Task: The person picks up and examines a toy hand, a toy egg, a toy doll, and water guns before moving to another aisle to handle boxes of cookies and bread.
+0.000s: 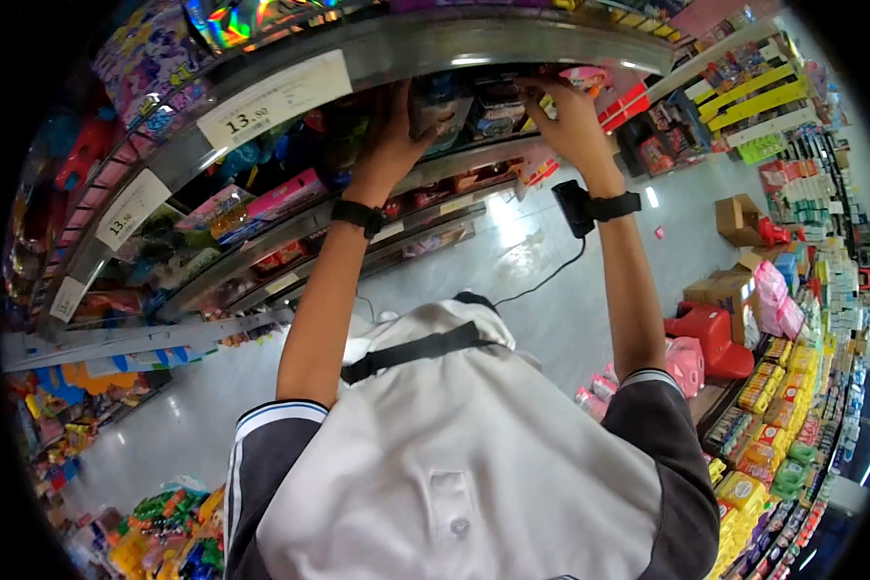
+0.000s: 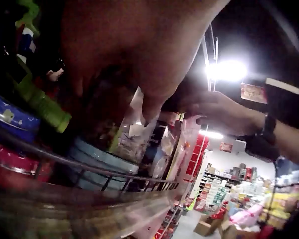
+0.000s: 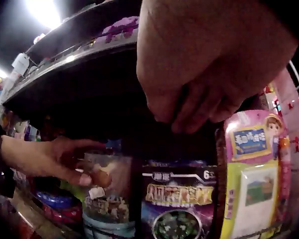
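My left hand (image 1: 391, 145) reaches into a shelf of packaged toys. In the right wrist view that left hand (image 3: 55, 159) has its thumb and a finger at a clear plastic package with a blue base (image 3: 109, 194), gripping its upper side. My right hand (image 1: 575, 126) is farther right on the same shelf. Its fingers bend down above a dark purple box (image 3: 177, 199), with nothing visible in them. Beside that box stands a pink and yellow carded toy (image 3: 254, 169). The left wrist view shows the left hand (image 2: 124, 55) dark and close up.
A wire rail (image 2: 89, 167) runs along the shelf front. Price labels (image 1: 275, 101) hang on the shelf edge above. A red stool (image 1: 710, 338), cardboard boxes (image 1: 739, 220) and stocked shelves are at the right. A cable (image 1: 541, 282) hangs from the right wrist camera.
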The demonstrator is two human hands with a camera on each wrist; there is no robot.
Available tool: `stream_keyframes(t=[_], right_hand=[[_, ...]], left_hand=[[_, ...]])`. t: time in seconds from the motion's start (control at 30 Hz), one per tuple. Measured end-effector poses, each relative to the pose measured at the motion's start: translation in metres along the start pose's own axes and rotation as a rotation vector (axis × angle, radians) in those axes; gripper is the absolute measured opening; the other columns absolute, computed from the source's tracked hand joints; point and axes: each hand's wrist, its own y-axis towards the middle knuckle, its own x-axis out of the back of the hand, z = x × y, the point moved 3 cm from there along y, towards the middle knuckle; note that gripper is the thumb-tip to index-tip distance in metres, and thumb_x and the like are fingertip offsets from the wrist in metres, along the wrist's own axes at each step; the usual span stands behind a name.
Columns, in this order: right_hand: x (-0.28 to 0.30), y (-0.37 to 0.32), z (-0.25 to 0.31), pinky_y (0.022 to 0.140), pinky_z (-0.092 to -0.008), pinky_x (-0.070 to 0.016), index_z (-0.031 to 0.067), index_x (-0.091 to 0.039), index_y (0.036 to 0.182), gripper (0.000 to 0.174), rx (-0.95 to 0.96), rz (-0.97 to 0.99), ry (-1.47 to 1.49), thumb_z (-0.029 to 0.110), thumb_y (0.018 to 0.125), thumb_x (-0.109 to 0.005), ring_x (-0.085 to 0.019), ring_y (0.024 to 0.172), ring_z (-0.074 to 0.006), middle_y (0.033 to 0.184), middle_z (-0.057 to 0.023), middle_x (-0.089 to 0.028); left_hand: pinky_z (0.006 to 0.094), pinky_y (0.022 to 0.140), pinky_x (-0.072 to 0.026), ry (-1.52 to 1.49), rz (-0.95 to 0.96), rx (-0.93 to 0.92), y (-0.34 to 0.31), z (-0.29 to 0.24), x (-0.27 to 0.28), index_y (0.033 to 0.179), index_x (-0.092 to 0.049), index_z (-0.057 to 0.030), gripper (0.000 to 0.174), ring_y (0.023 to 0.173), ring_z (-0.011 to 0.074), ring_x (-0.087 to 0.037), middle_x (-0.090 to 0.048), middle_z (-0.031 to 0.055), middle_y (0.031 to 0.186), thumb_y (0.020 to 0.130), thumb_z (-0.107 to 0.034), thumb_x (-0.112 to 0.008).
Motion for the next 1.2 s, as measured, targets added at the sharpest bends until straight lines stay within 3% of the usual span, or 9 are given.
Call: stream_keyframes(t=[0.17, 0.3, 0.4, 0.6, 0.7, 0.8, 1.07, 1.17, 1.2], right_hand=[[0.006, -0.039, -0.01, 0.084, -0.0453, -0.0519, 0.004, -0.068, 0.115, 0.028, -0.113, 0.077, 0.173, 0.008, 0.087, -0.067, -0.063, 0.098, -0.0411, 0.106, -0.0203, -0.068], [-0.004, -0.058, -0.022, 0.084, -0.0456, -0.0527, 0.0046, -0.066, 0.118, 0.031, -0.043, 0.066, 0.3, 0.007, 0.087, -0.068, -0.064, 0.098, -0.0405, 0.105, -0.0199, -0.066], [-0.01, -0.067, -0.029, 0.08, -0.04, -0.0539, 0.0043, -0.066, 0.12, 0.033, -0.176, 0.107, 0.409, 0.004, 0.087, -0.067, -0.067, 0.093, -0.0331, 0.106, -0.0158, -0.067], [-0.003, -0.065, -0.038, 0.082, -0.0399, -0.0539, 0.0034, -0.065, 0.12, 0.033, -0.06, 0.072, 0.427, 0.004, 0.088, -0.067, -0.067, 0.095, -0.0333, 0.111, -0.0163, -0.067], [-0.002, -0.067, -0.044, 0.078, -0.0385, -0.0548, 0.0028, -0.065, 0.12, 0.033, -0.005, 0.084, 0.433, 0.002, 0.087, -0.066, -0.067, 0.094, -0.0322, 0.109, -0.0166, -0.066], [-0.001, -0.078, -0.051, 0.073, -0.0368, -0.0553, 0.0024, -0.064, 0.12, 0.033, -0.078, 0.18, 0.549, 0.001, 0.087, -0.065, -0.067, 0.09, -0.0301, 0.103, -0.016, -0.065], [0.002, -0.101, -0.077, 0.07, -0.0367, -0.0547, 0.0007, -0.064, 0.118, 0.031, -0.021, 0.151, 0.601, 0.0, 0.087, -0.067, -0.067, 0.083, -0.0273, 0.105, -0.0153, -0.064], [0.01, -0.093, -0.088, 0.084, -0.0455, -0.0515, 0.0019, -0.061, 0.118, 0.033, -0.085, 0.125, 0.599, 0.003, 0.085, -0.067, -0.062, 0.099, -0.0407, 0.111, -0.0176, -0.063], [0.015, -0.089, -0.091, 0.081, -0.0428, -0.0527, 0.0016, -0.062, 0.118, 0.034, -0.084, 0.058, 0.575, 0.001, 0.085, -0.067, -0.064, 0.094, -0.0362, 0.11, -0.0175, -0.063]], left_hand=[[0.0469, 0.1, -0.0517, 0.128, -0.325, -0.111, -0.023, -0.067, 0.022, 0.141, -0.052, -0.012, 0.053, 0.123, 0.0373, -0.056, -0.04, 0.0136, 0.151, 0.092, -0.022, -0.069], [0.0487, 0.104, -0.0483, 0.032, -0.23, -0.065, -0.029, -0.107, 0.008, 0.133, -0.059, -0.0091, 0.038, 0.128, 0.0377, -0.053, -0.053, 0.0147, 0.14, 0.098, -0.023, -0.063], [0.0444, 0.094, -0.0538, 0.081, -0.23, -0.053, -0.025, -0.115, -0.011, 0.132, -0.06, -0.0103, 0.04, 0.115, 0.0346, -0.062, -0.057, 0.0112, 0.138, 0.093, -0.017, -0.064], [0.0457, 0.106, -0.0475, 0.073, -0.112, 0.092, -0.011, -0.127, -0.033, 0.14, -0.056, -0.0101, 0.044, 0.13, 0.036, -0.053, -0.048, 0.0138, 0.149, 0.098, -0.021, -0.061], [0.0442, 0.089, -0.0575, 0.246, -0.149, 0.078, -0.005, -0.133, -0.04, 0.135, -0.057, -0.0087, 0.042, 0.111, 0.0336, -0.065, -0.049, 0.0077, 0.148, 0.095, -0.023, -0.061], [0.044, 0.086, -0.0585, 0.246, -0.164, 0.064, 0.001, -0.13, -0.049, 0.135, -0.058, -0.0086, 0.042, 0.108, 0.0331, -0.066, -0.049, 0.0076, 0.148, 0.096, -0.024, -0.061], [0.0496, 0.101, -0.0506, 0.183, -0.063, 0.224, 0.009, -0.167, -0.063, 0.14, -0.055, -0.0116, 0.044, 0.123, 0.0362, -0.058, -0.052, 0.0148, 0.145, 0.098, -0.021, -0.061], [0.0501, 0.099, -0.0515, 0.151, -0.083, 0.16, 0.03, -0.174, -0.071, 0.14, -0.056, -0.0118, 0.043, 0.122, 0.0361, -0.059, -0.054, 0.0161, 0.142, 0.099, -0.022, -0.061], [0.0503, 0.099, -0.0519, 0.14, -0.091, 0.127, 0.039, -0.177, -0.073, 0.14, -0.056, -0.0119, 0.043, 0.122, 0.0361, -0.059, -0.055, 0.0165, 0.141, 0.099, -0.023, -0.061]])
